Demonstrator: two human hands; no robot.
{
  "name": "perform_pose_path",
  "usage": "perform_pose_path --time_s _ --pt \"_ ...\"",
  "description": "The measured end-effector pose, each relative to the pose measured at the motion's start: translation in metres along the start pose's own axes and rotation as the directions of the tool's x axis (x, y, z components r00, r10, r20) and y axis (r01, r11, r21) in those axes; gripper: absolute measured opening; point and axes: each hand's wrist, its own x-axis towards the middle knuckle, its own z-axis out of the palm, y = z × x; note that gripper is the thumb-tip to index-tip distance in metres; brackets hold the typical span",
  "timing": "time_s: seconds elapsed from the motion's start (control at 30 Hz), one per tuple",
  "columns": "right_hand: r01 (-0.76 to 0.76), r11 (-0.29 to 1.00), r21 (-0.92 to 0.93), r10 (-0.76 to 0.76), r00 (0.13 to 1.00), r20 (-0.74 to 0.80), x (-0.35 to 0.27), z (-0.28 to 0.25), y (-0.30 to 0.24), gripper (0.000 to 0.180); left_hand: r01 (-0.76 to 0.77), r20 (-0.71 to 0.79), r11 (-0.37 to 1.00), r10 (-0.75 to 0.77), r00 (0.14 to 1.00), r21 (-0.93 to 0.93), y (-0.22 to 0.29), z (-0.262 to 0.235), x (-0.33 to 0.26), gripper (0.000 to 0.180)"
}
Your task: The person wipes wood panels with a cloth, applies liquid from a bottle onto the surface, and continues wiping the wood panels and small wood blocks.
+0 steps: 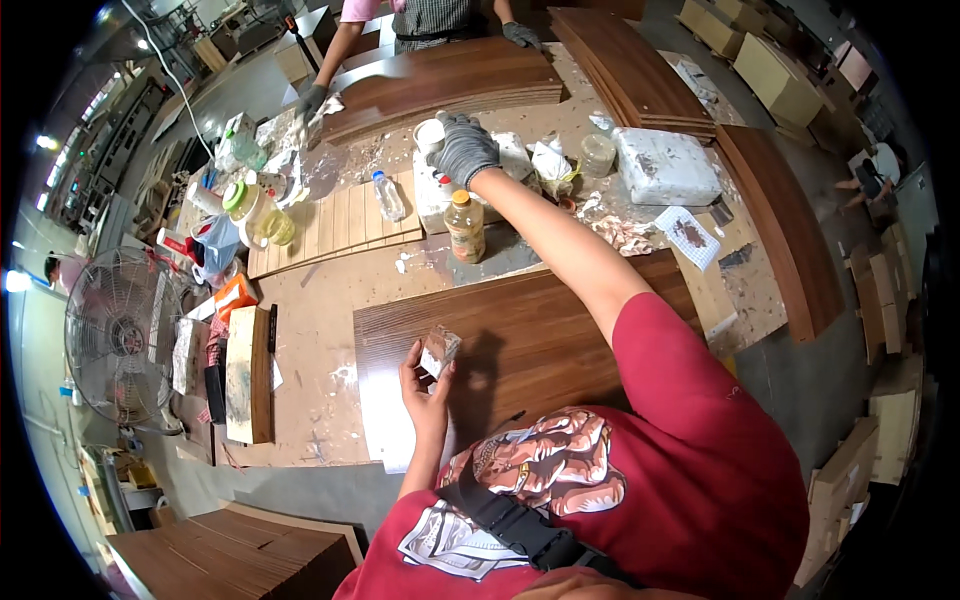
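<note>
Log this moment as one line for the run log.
left hand: holds small block over brown panel | right hand: gloved, reaching by white cup

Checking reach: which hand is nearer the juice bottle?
Right. The gloved right hand hovers just beyond the juice bottle; the left hand holds a small block near the body.

The small block (439,351) is pale and stained, held tilted above the near part of the dark brown wooden panel (520,340); the white cup (429,136) stands upright far behind, among clutter.
</note>
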Motion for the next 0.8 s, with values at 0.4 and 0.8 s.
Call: perform_pose_path --time_s 0.4,0.8 --pt "0.149 0.962 -0.228 -0.145 0.989 0.036 0.014 0.006 -0.037 0.116 0.07 -0.196 0.987 -0.098 0.976 -0.146 -0.019 -0.043 0.0 0.051" --pt "0.388 0.914 0.116 -0.308 0.852 -0.424 -0.001 -0.014 -0.088 0.084 -0.075 -0.271 0.996 0.058 0.961 -0.054 -0.012 -0.049 0.003 0.055"
